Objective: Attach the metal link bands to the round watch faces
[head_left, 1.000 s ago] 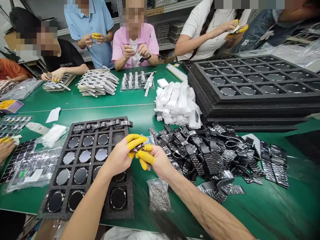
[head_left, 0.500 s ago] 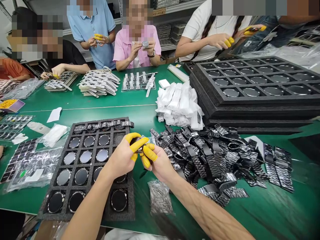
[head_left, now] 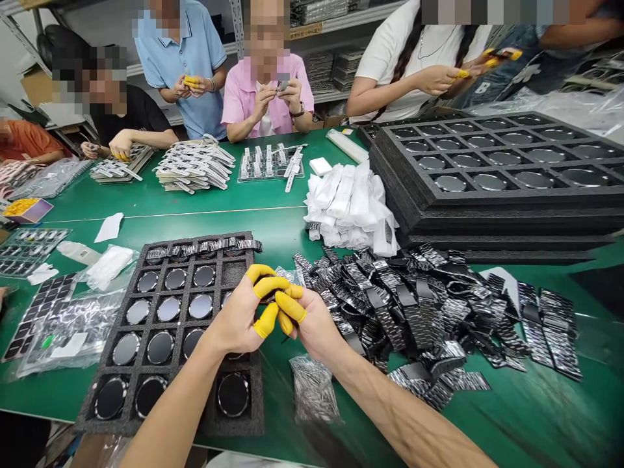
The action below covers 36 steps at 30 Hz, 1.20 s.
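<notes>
My left hand [head_left: 248, 309] and my right hand [head_left: 312, 318], both with yellow finger cots, meet above the table. Their fingers are closed around a dark, shiny watch case [head_left: 267, 297], which they mostly cover. Below and left of my hands lies a black foam tray [head_left: 256, 383] with round dark watch faces [head_left: 158, 348] in its compartments. A black metal watch band [head_left: 209, 247] stretches across the tray's far row. Right of my hands is a heap of black metal watch bands [head_left: 390, 299]. A clear bag of thin metal pins [head_left: 314, 389] lies just below my right hand.
Stacked black foam trays [head_left: 487, 211] stand at the back right, beside white-wrapped pieces [head_left: 346, 208]. Plastic bags [head_left: 82, 325] lie at the left on the green table [head_left: 273, 221]. Across it, several people handle parts near white strap stacks [head_left: 195, 162].
My fingers have closed further over the watch case, so less of it shows. My left thumb has moved down, away from it. The view has shifted slightly.
</notes>
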Motion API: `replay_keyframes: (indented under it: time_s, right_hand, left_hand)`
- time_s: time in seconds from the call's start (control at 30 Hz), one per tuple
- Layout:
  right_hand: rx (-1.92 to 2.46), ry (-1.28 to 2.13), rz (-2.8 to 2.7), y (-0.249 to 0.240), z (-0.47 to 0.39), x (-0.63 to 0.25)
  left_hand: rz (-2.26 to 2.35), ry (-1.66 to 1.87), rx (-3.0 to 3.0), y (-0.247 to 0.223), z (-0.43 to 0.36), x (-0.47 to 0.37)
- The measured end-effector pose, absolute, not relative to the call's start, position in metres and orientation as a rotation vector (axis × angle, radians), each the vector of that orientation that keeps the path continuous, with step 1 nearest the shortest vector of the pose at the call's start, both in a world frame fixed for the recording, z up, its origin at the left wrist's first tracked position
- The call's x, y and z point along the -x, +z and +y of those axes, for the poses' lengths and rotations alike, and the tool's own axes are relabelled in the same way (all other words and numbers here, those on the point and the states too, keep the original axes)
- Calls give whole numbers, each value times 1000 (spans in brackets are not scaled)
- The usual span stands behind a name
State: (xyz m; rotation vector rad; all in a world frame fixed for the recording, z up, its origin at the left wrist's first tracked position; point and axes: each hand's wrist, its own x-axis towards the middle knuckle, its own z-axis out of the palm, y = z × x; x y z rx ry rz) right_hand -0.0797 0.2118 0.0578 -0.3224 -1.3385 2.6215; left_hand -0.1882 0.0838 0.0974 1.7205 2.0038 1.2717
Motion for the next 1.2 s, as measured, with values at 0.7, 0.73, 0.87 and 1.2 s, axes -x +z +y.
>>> replay_keyframes:
  time_s: [0.7,0.73,0.87,1.2]
  right_hand:
    - [25,2774,-1514,64,229,77]
    - [-19,2795,-1679,65,231,76]
    - [15,2748,-2217,64,237,75]
    - [523,2490,-1475,64,256,70]
  left_hand:
    - [2309,1932,-1400,92,90,195]
    - [2266,2119,-1198,93,90,198]
    - [2051,2606,-787,97,89,212]
    - [1911,1477,-1096,81,100,172]
